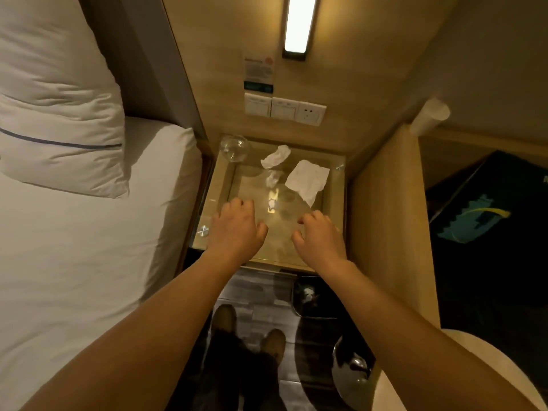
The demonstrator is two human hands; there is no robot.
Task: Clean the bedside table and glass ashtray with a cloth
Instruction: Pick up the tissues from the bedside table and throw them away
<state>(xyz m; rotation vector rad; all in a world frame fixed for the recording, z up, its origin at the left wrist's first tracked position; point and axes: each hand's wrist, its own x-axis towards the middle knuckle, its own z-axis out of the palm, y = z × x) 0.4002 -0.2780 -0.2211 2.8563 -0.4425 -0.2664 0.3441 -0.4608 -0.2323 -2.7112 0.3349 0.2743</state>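
Observation:
The glass-topped bedside table [237,185] stands between the bed and a wooden side panel. A clear round glass ashtray [235,149] sits in its far left corner. A flat white cloth [308,178] lies at the far right of the top. Two crumpled white tissues [275,157] [273,178] lie near the middle. My left hand [237,229] hovers over the near left of the glass, fingers curled and apart, holding nothing. My right hand [318,235] hovers over the near right, also with nothing in it.
The bed with a white sheet [89,247] and pillows [56,114] lies to the left. A wooden panel [388,218] walls the right side. Switches and a socket [284,108] sit on the wall behind. A bin with a black liner [308,298] stands on the floor below the table.

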